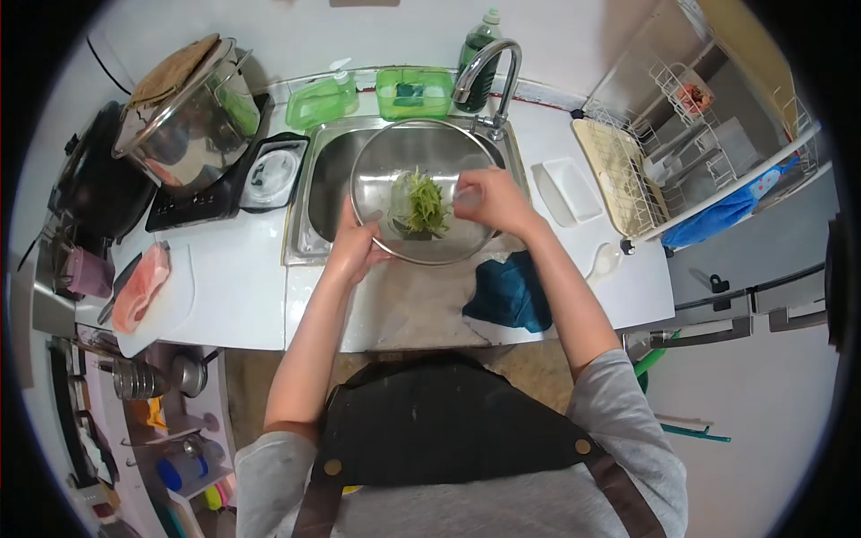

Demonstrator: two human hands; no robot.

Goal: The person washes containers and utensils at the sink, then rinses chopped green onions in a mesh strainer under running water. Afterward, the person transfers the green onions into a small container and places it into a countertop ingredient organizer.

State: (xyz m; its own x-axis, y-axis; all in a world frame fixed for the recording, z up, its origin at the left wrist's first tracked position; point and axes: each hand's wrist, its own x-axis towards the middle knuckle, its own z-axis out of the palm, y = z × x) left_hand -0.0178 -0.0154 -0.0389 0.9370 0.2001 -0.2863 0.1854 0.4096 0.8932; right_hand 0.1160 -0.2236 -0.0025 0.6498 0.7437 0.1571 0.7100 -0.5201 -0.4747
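Greens (424,204) are in the bowl (390,160) your left hand (356,247) clamps over the sink (329,179), meat (143,285) looks untouched, can't tell if your right hand (498,199) grips.

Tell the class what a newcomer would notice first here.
Probably the green leaves in the see-through bowl, over the sink: the left hand holds the bowl, the right hand is beside the leaves. Left of the sink come a big metal pot and pink meat on a white board.

Grey short-sleeved shirt (466,513); black apron (421,421), dark brown straps (630,498), round brass-coloured studs (583,446) at corners.
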